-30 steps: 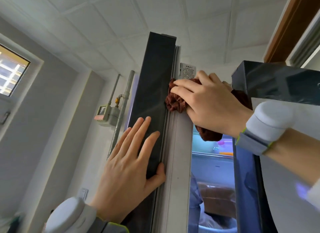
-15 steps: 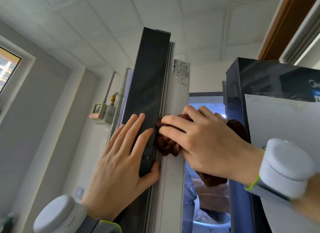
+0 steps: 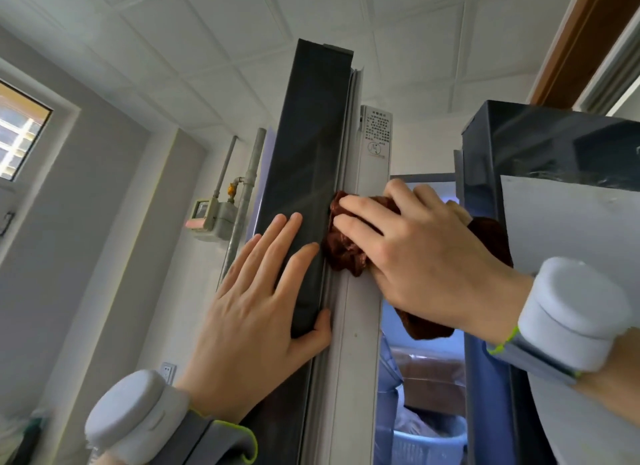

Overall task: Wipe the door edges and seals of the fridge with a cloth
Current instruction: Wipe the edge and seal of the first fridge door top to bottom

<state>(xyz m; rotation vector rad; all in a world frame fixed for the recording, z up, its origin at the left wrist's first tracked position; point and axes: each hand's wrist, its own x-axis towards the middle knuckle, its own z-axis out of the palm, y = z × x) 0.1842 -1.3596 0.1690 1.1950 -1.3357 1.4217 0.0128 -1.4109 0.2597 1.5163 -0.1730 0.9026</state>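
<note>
The dark red cloth [image 3: 344, 248] is bunched against the pale seal [image 3: 349, 326] on my open fridge door [image 3: 304, 174], pinned under my right hand [image 3: 422, 257], whose curled fingers grip it. Just left, my left hand [image 3: 256, 322] lies flat with straight fingers on the door's dark face, thumb hooked round its edge.

Your left hand [image 3: 252, 312] lies flat, fingers straight and spread; your right hand [image 3: 426, 257] curls, knuckles up, gripping.

Since a second ago, the right hand [image 3: 426, 257] has slid the dark red cloth [image 3: 344, 250] down the open fridge door's pale seal [image 3: 349, 343], from beside the printed label [image 3: 377, 132] toward 6 o'clock, level with the left hand's fingertips [image 3: 294, 219].
</note>
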